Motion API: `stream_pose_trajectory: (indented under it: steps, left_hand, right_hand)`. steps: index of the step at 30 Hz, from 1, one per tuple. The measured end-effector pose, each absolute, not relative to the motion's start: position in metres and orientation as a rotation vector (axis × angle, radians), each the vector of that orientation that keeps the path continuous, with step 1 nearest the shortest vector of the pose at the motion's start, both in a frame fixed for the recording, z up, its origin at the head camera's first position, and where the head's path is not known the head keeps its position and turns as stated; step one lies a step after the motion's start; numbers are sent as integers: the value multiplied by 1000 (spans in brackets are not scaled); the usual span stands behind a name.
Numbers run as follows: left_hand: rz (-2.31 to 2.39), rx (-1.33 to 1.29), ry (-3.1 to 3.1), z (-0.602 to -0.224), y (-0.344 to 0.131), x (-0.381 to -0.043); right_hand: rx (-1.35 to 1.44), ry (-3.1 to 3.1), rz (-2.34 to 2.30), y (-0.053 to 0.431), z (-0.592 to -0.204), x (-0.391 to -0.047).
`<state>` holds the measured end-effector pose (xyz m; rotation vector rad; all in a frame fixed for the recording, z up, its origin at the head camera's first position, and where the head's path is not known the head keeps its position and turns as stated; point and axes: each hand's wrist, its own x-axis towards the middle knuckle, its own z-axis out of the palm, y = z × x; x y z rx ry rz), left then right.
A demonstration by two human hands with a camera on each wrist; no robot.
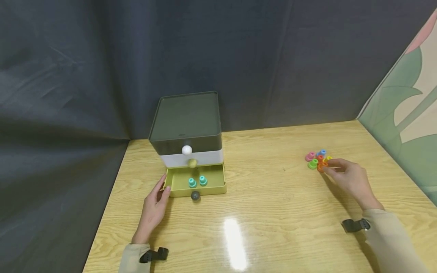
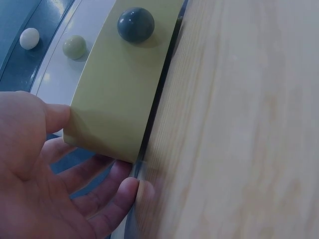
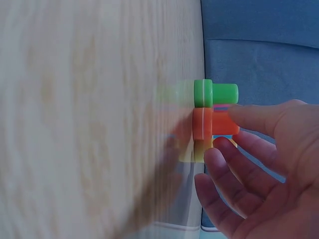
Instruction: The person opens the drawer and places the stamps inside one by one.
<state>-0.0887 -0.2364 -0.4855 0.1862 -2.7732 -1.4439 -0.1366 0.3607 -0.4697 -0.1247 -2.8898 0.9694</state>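
Observation:
My left hand (image 1: 153, 213) holds the left front corner of the open yellow-green bottom drawer (image 1: 178, 179), its thumb (image 2: 59, 117) on the front panel's upper edge and its fingers by the side. Inside stand two turquoise toy stamps, one on the left (image 1: 192, 182) and one on the right (image 1: 203, 181). Far to the right, my right hand (image 1: 353, 184) pinches an orange toy stamp (image 3: 202, 123) between thumb and index finger, its base at the table. Around it stand a green stamp (image 1: 312, 164), a pink one (image 1: 310, 156), a blue one (image 1: 322, 152), a red-orange one and a yellow one, partly hidden.
The drawer cabinet (image 1: 187, 117) has a dark top and closed upper drawers with a white knob (image 1: 186, 150) and a yellow-green knob (image 1: 192, 163). A dark knob (image 1: 195, 195) sits on the open drawer. Dark cloth (image 1: 259, 68) hangs behind the wooden table (image 1: 266, 212).

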Motion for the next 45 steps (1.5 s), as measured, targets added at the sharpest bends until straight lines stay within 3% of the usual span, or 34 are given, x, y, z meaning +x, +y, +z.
stream_pose_trajectory:
  steps: [45]
  left_hand:
    - [-1363,114,-2794,-487,-240,-89]
  right_hand:
    - [-106,-2860,965,368,-469,-134]
